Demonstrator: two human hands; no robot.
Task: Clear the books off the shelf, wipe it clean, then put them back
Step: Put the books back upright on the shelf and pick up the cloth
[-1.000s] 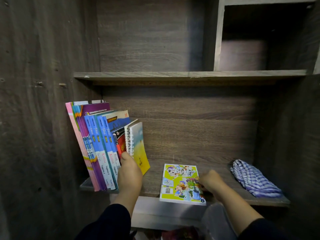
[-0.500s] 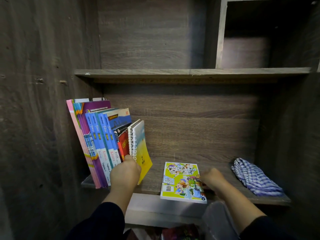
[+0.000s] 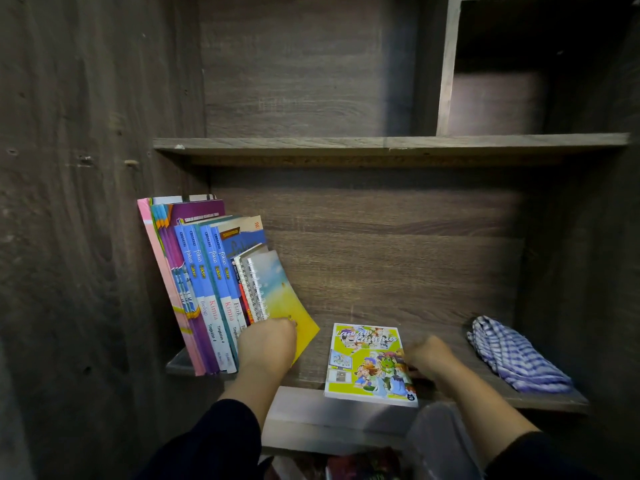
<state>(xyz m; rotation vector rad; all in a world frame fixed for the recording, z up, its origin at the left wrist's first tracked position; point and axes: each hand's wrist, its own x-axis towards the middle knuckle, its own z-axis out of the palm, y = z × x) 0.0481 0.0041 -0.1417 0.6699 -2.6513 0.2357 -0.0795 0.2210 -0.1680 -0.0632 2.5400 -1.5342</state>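
Where the dark wooden shelf unit [image 3: 346, 98] fills the view, its lower shelf [image 3: 450, 320] carries everything in play, with an upper board [image 3: 381, 144] running across above it. Against the left wall stands a row of books [image 3: 204, 289], leaning leftward: pink and purple spines outermost, then blue ones, then two spiral-bound notebooks, the rightmost of which has a yellow cover [image 3: 291, 306] that splays out to the right. At the far right of the same shelf lies a crumpled blue-and-white checked cloth [image 3: 512, 355], well apart from the books. Between them a green comic book [image 3: 370, 365] lies flat, its near edge jutting past the shelf's front. The left hand [image 3: 268, 344] rests against the yellow cover at the foot of the row, fingers curled; whether it pinches the cover I cannot tell. The right hand [image 3: 427, 355] touches the comic's right edge, its fingers hidden, grip unclear
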